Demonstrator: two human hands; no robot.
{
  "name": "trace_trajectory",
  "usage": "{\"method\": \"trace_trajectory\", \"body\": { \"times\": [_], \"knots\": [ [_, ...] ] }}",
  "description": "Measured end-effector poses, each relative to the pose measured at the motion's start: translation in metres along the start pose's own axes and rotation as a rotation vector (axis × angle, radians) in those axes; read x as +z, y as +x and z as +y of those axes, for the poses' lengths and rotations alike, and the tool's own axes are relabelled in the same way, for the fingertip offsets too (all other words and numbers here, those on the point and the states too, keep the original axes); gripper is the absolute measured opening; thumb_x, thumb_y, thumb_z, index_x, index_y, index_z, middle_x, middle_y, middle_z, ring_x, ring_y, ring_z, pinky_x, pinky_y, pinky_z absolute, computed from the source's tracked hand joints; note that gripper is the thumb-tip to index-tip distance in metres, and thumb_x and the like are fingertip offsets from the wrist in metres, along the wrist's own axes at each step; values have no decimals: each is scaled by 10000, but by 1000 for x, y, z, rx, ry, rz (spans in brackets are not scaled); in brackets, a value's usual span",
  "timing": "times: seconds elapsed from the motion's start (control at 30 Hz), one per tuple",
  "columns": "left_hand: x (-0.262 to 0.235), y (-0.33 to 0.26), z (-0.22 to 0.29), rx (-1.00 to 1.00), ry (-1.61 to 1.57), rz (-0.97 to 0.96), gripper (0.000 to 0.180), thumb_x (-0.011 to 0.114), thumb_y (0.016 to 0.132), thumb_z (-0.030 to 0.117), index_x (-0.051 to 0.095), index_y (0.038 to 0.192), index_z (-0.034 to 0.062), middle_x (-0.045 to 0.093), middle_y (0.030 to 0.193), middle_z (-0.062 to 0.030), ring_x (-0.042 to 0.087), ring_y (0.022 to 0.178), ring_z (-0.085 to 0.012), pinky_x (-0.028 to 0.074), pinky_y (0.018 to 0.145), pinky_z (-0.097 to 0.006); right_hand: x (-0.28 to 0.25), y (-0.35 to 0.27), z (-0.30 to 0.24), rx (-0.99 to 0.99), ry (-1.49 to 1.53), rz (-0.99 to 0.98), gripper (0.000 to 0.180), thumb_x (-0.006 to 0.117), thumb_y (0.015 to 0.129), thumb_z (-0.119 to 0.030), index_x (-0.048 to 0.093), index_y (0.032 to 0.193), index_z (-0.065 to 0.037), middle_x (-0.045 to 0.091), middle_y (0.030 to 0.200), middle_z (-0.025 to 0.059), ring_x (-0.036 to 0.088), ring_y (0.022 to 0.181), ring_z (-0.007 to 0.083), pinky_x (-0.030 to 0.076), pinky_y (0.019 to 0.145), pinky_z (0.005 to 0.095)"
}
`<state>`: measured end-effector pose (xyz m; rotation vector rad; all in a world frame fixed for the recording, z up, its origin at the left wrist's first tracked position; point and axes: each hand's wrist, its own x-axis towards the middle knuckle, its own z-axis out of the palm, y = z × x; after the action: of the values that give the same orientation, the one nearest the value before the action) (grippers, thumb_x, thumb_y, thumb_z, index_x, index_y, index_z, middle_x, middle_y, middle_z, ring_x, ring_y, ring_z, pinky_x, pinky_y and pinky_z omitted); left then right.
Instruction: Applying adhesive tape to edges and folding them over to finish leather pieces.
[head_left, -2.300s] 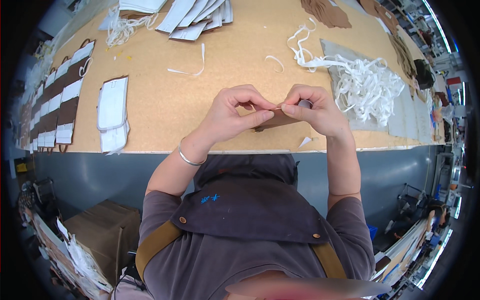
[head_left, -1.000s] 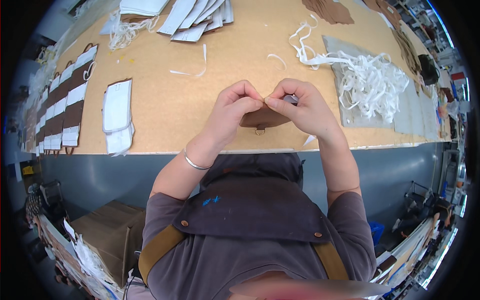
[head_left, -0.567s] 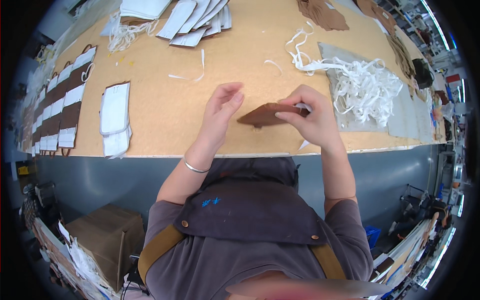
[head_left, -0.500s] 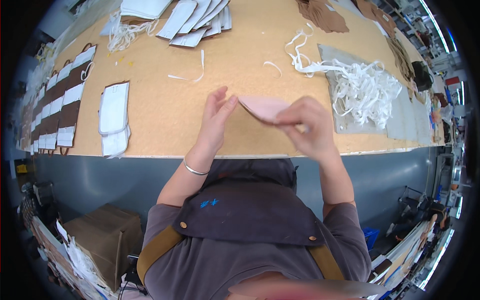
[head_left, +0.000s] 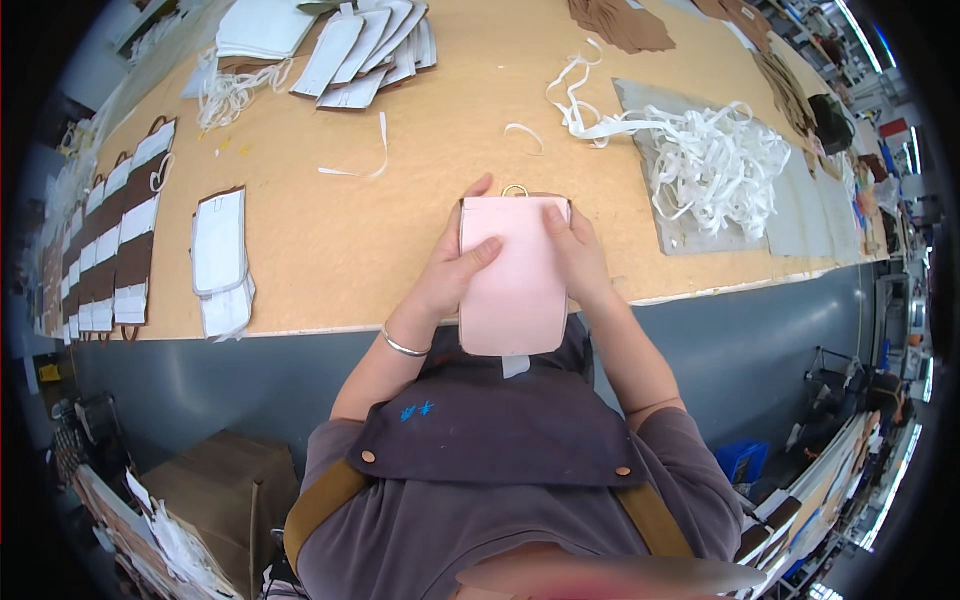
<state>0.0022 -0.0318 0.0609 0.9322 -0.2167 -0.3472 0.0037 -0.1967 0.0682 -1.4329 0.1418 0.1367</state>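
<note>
Between my two hands is a pink flat panel (head_left: 515,290) with rounded lower corners, its broad face turned up. A small gold-coloured ring (head_left: 515,190) shows at its far edge. My left hand (head_left: 455,265) grips the left side, thumb on the face, fingers mostly hidden behind. On the right side my right hand (head_left: 580,250) holds it with the thumb lying on the face near the top corner. The panel's near end reaches past the table edge, over my apron (head_left: 490,420). A small pale tab (head_left: 515,367) sticks out below it.
A heap of white tape (head_left: 715,170) lies on a grey sheet at right. White-faced panels (head_left: 220,245) are stacked at left, beside rows of brown-and-white pieces (head_left: 118,240). More white panels (head_left: 375,45) and brown pieces (head_left: 622,22) lie at the back of the table (head_left: 400,240).
The panel, earlier tilted nearly edge-on in my right hand with my left fingers at its tip, is now turned face up and drawn nearer. Both hands hold its sides.
</note>
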Motion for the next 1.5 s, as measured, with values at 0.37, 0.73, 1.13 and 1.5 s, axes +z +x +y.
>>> {"method": "trace_trajectory", "body": {
  "times": [0.37,0.73,1.13,1.5],
  "knots": [
    [-14,-4,-15,6,-83,220,518,507,884,36,273,1342,100,446,1224,-102,467,1109,-171,445,902,-318,2,1,8,-279,-397,197,258,572,864,-165,577,1074,-15,644,805,95,604,690,138,480,616,267],
    [-20,-9,-15,-20,-102,114,525,499,885,28,268,1350,101,445,1243,-98,462,1138,-191,441,918,-334,-12,-4,22,-231,-267,140,130,551,885,-97,611,928,9,577,753,-29,496,668,19,405,567,170],
    [-20,-12,-10,-72,-102,18,507,517,886,54,295,1339,99,469,1221,-100,456,1135,-180,417,928,-330,-14,-7,13,-461,-370,101,150,604,847,-127,570,954,-27,489,686,-53,446,614,16,377,531,173],
    [-24,-12,2,95,415,183,242,570,872,62,560,1090,-43,606,889,-27,577,796,-87,468,718,-211,-28,-5,18,-146,-38,-11,136,640,833,-132,609,924,-36,593,792,-33,498,680,21,406,593,169]
  ]
}}
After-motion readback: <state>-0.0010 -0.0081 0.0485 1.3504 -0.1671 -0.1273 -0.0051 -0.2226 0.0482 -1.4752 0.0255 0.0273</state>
